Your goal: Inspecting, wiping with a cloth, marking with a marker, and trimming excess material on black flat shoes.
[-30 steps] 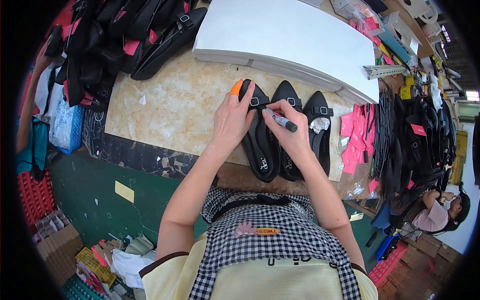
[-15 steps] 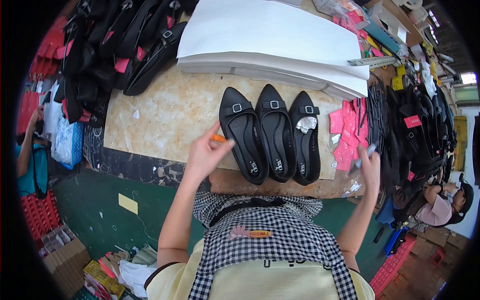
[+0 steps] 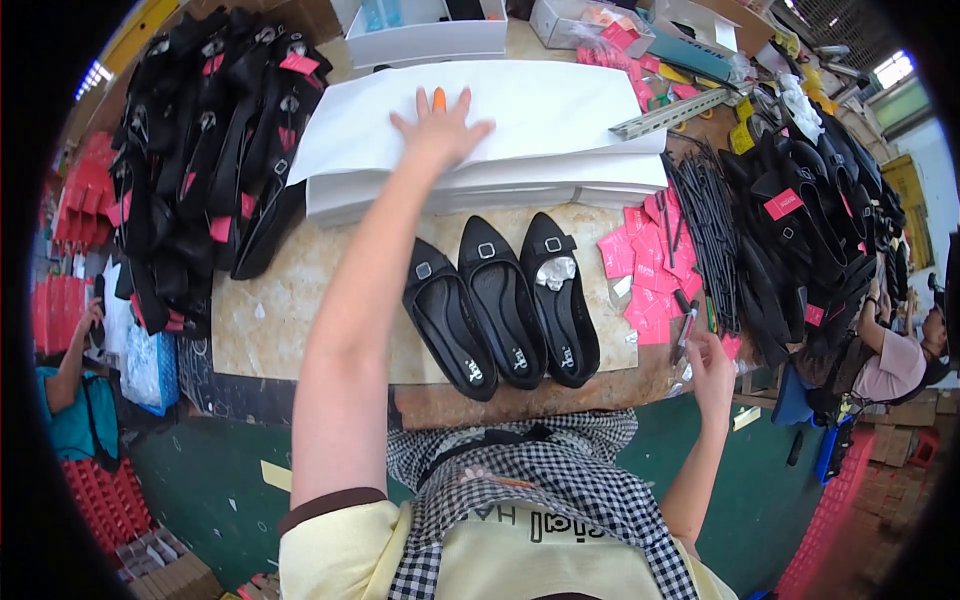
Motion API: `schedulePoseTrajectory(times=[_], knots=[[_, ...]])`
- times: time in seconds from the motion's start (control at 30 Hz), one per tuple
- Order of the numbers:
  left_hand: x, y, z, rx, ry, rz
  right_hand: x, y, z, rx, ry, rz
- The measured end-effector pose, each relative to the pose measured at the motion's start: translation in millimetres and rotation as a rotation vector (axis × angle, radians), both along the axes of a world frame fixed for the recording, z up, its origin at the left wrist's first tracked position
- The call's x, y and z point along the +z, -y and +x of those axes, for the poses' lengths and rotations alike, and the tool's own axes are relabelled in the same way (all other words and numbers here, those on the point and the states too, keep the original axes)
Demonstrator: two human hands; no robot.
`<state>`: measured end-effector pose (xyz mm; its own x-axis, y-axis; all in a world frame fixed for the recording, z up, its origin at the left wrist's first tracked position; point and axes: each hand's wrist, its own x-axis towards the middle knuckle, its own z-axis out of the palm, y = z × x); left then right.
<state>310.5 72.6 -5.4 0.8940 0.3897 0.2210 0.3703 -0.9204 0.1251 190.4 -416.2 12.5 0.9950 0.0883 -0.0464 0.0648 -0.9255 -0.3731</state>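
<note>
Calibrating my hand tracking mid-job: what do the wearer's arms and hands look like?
The left sleeve is short, pale yellow, with a dark brown band. The left hand has ungloved fingers, except for an orange cover on the middle one. The right hand shows no glove.

bright, fairly even light, glaring window (image 3: 893, 68) at upper right, fisheye-bent edges, black corners
</note>
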Motion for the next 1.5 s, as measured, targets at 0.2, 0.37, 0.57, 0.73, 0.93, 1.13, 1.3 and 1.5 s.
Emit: schedulePoseTrajectory(times=[0.2, 0.37, 0.57, 0.73, 0.93, 1.13, 1.3, 1.5], knots=[[41, 106, -76, -0.569, 0.446, -0.163, 14, -99, -20, 0.021, -0.008, 1.186], [72, 164, -205, -0.937, 0.559, -0.545, 36, -159, -33, -0.220, -0.833, 1.704], [51, 136, -239, -0.416, 0.560, -0.794, 22, -169, -14, 0.468, -0.743, 0.911], [29, 134, -209, -0.113, 0.586, -1.463, 42, -218, -44, 0.919, 0.016, 0.666], [25, 168, -235, -0.470, -0.245, -0.652, -28, -197, 27, 0.414, -0.534, 0.921], [5, 181, -246, -0.597, 0.018, -0.463, -44, -279, 16, 0.902, 0.420, -0.177], [-8, 176, -248, -0.553, -0.005, -0.433, -8, -257, 34, 0.915, 0.089, 0.176], [7, 165, -235, -0.699, -0.112, -0.341, -37, -273, 53, 0.749, 0.135, -0.112]])
